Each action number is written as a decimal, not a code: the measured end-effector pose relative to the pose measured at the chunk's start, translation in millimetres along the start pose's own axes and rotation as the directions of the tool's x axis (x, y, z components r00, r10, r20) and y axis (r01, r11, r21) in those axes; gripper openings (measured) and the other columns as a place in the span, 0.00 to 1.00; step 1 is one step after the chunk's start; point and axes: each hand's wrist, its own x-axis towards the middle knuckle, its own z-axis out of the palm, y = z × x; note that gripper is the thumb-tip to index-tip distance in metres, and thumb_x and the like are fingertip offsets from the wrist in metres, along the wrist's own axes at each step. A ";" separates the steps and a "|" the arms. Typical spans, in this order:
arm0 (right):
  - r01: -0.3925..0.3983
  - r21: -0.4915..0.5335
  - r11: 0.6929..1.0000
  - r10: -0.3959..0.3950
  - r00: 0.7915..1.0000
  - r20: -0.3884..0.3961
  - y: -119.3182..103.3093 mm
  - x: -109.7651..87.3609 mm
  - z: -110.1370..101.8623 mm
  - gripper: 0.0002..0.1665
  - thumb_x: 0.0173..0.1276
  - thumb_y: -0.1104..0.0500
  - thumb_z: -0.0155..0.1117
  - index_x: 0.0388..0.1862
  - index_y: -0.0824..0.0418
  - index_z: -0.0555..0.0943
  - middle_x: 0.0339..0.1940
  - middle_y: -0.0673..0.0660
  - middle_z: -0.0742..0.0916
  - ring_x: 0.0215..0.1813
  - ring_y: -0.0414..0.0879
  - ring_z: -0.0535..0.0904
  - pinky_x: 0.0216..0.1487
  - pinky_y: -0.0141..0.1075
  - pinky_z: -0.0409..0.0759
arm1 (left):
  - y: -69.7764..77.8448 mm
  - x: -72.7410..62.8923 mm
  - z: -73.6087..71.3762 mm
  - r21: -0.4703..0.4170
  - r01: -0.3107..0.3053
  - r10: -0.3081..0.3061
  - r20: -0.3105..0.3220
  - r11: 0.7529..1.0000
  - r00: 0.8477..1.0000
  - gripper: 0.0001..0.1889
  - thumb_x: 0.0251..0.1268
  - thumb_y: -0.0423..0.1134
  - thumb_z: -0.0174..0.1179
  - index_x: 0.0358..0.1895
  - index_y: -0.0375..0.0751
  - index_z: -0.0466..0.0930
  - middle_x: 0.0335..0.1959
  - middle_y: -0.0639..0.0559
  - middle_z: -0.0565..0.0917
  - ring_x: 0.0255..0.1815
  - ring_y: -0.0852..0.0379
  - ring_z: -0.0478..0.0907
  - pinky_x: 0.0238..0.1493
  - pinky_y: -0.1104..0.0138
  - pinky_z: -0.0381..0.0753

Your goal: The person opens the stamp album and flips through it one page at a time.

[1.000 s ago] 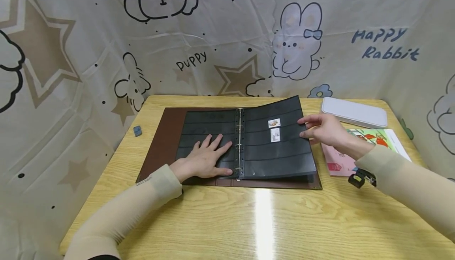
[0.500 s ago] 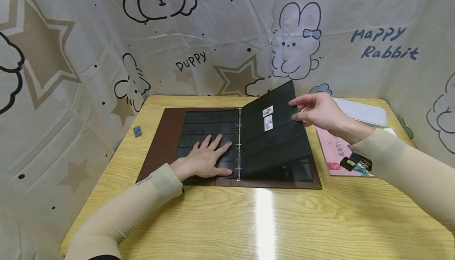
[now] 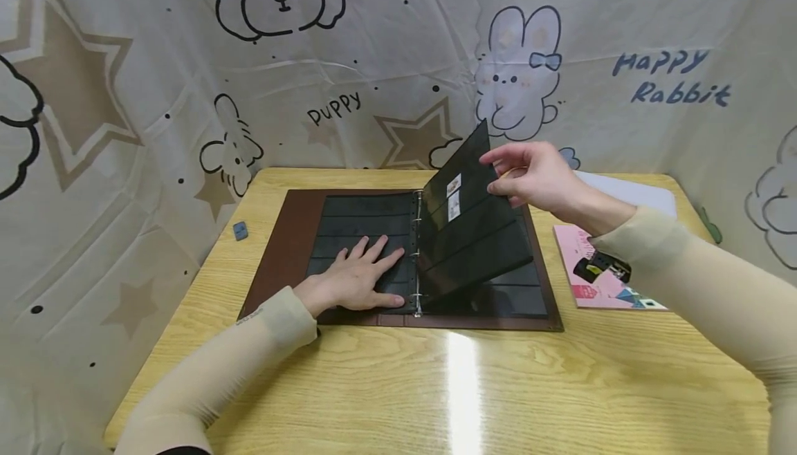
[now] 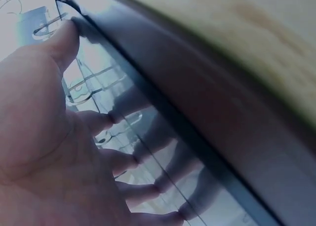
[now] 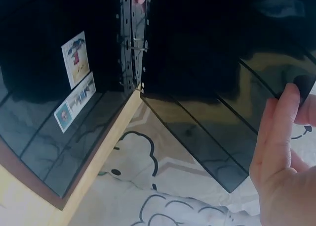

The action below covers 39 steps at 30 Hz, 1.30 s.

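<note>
A brown ring binder (image 3: 551,303) lies spread on the table, with black pocket pages. My left hand (image 3: 356,281) rests with spread fingers on the left black page (image 3: 367,209); in the left wrist view the fingertips touch its glossy surface. My right hand (image 3: 537,177) pinches the outer edge of a lifted black page (image 3: 476,227) between thumb and fingers. Two small stamps, an upper one (image 3: 454,184) and a lower one (image 3: 454,206), show on that raised page. The right wrist view shows two more stamps (image 5: 75,59) on the page lying beneath.
A pink booklet (image 3: 582,289) lies right of the binder, partly hidden by the right arm. Behind that arm is a white case (image 3: 641,192). A small blue-grey block (image 3: 240,231) sits at the left. A printed curtain (image 3: 398,47) rises behind the table (image 3: 373,386).
My right hand has moved up and leftward, raising the black page from nearly flat to steeply tilted. The page beneath has come into view. The left hand has stayed in place.
</note>
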 end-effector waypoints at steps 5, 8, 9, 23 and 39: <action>-0.002 0.067 0.998 0.001 1.000 0.017 -0.4 0.1 5.5 0.33 0.73 0.68 0.74 0.76 0.62 0.80 0.41 0.45 0.85 0.32 0.36 0.83 0.31 0.34 0.87 | 0.1 2.3 -10.7 -0.010 0.002 -0.002 -0.013 1.000 1.000 0.52 0.77 0.73 0.63 0.95 0.58 0.52 0.97 0.39 0.49 0.96 0.27 0.48 0.87 0.27 0.60; 0.004 0.080 0.997 -0.005 1.000 0.010 -2.3 0.0 8.2 0.36 0.74 0.67 0.74 0.79 0.59 0.77 0.40 0.44 0.87 0.35 0.38 0.85 0.32 0.35 0.87 | 2.0 3.0 -26.7 -0.022 -0.018 0.016 -0.091 1.000 0.996 0.50 0.78 0.70 0.64 0.93 0.51 0.57 0.94 0.35 0.59 0.93 0.29 0.59 0.86 0.33 0.68; 0.007 0.084 0.996 -0.008 1.000 0.009 -3.2 0.1 9.1 0.37 0.74 0.66 0.75 0.80 0.58 0.76 0.40 0.43 0.88 0.35 0.38 0.86 0.33 0.36 0.88 | 3.1 3.1 -33.7 -0.023 -0.032 0.029 -0.130 0.999 0.991 0.49 0.79 0.68 0.65 0.93 0.49 0.58 0.92 0.34 0.62 0.92 0.30 0.63 0.86 0.36 0.70; 0.059 0.242 0.968 -0.068 0.997 0.026 -17.8 1.9 37.3 0.20 0.78 0.63 0.72 0.65 0.61 0.80 0.45 0.43 0.90 0.46 0.39 0.87 0.43 0.38 0.93 | 51.1 -4.2 -144.7 -0.252 -0.236 0.107 -0.436 0.939 0.893 0.41 0.86 0.63 0.59 0.92 0.57 0.60 0.84 0.42 0.78 0.80 0.43 0.82 0.78 0.45 0.82; 0.123 0.308 0.944 -0.177 0.972 0.156 -19.2 2.1 58.6 0.22 0.83 0.66 0.63 0.71 0.70 0.79 0.66 0.61 0.89 0.59 0.39 0.91 0.54 0.38 0.94 | 61.6 -4.6 -177.2 -0.271 -0.244 0.112 -0.424 0.931 0.899 0.29 0.86 0.55 0.63 0.80 0.45 0.80 0.70 0.45 0.90 0.64 0.50 0.91 0.65 0.52 0.90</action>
